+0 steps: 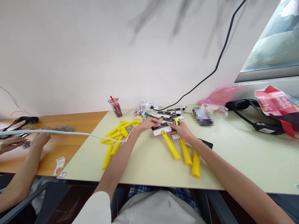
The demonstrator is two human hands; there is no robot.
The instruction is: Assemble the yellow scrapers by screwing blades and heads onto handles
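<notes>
My left hand [149, 123] grips the left edge of a black-and-white card [160, 132], which lies across the top end of a yellow tubular handle [172, 148]. Close by on the right, my right hand [182, 130] is closed around a small yellow-and-dark-green tool [177, 121] held upright; its kind I cannot make out. Two more yellow handles, one in the middle [186, 155] and one on the right [196, 165], lie below my right hand and forearm. Several similar cards [163, 114] are spread behind my hands. Beyond my left forearm is a pile of yellow plastic handles [119, 133].
A red drink cup [116, 108] stands near the wall beside a power strip [151, 106]. A white cable [93, 134] crosses the left side. At right are a pixelated dark item [202, 117] and a black headset [266, 127]. Another person's hands [39, 140] are over the wooden table.
</notes>
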